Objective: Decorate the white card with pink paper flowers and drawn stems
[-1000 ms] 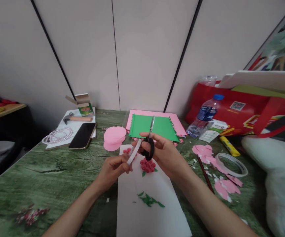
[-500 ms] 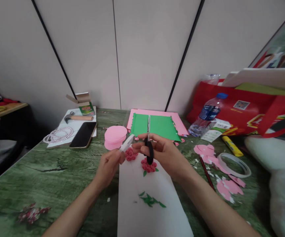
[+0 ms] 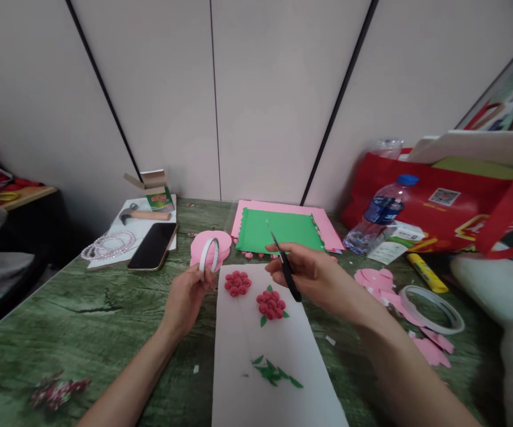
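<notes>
My left hand (image 3: 186, 295) is closed on a small white tape roll (image 3: 208, 254), held upright just left of the white sheet (image 3: 265, 356). My right hand (image 3: 314, 276) grips black-handled scissors (image 3: 285, 265), blades closed and pointing up and away, above the sheet's upper right corner. Two clusters of small red paper roses (image 3: 237, 283) (image 3: 271, 305) and green leaf cuttings (image 3: 276, 372) lie on the sheet. Behind the left hand sits a stack of pink paper circles (image 3: 220, 240).
Green paper (image 3: 283, 228) on pink paper lies at the back. A phone (image 3: 153, 246), beads (image 3: 105, 244), hammer (image 3: 143, 214) and small box (image 3: 156, 193) are at left. At right: water bottle (image 3: 381, 213), red bag (image 3: 452, 201), glue stick (image 3: 425, 273), tape ring (image 3: 432, 299), pink cut-outs (image 3: 374, 279).
My hands have drawn apart. The left carried the tape roll left, off the sheet, and turned it upright. The right swung the scissors to the right, uncovering both rose clusters.
</notes>
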